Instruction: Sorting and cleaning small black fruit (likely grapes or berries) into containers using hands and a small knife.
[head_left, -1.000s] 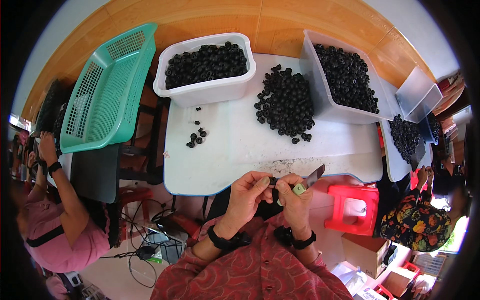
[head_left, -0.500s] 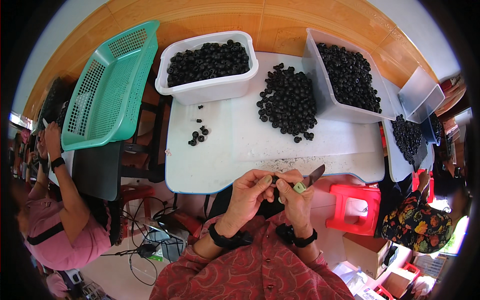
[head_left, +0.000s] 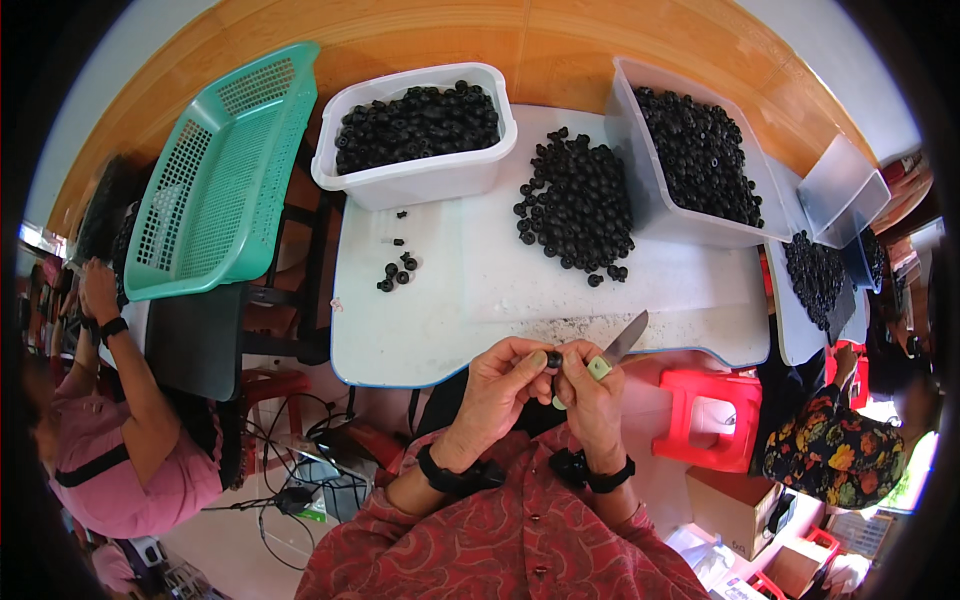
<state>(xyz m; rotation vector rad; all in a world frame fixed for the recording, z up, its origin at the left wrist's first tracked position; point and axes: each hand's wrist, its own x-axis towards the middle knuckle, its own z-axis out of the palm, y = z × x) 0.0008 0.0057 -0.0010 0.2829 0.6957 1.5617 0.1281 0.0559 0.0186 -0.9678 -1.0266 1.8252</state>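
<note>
In front of my chest, at the table's near edge, my left hand pinches a small round black part between thumb and fingertips. My right hand is closed around a knife, its pale green handle showing between the fingers. The knife blade points up and to the right, away from the black part. My right fingertips meet the part's right side. Beyond my hands, a pile of similar black parts lies on the white table. Several loose black pieces lie to the left.
A white tub full of black parts stands at the back, with a translucent bin of them to the right. A green basket stands left. Dark crumbs line the near table edge. Co-workers sit on both sides; a red stool is at right.
The knife has turned in my right hand, its blade swinging up and farther from me. More of the black part shows between my fingertips. My left hand has barely moved.
</note>
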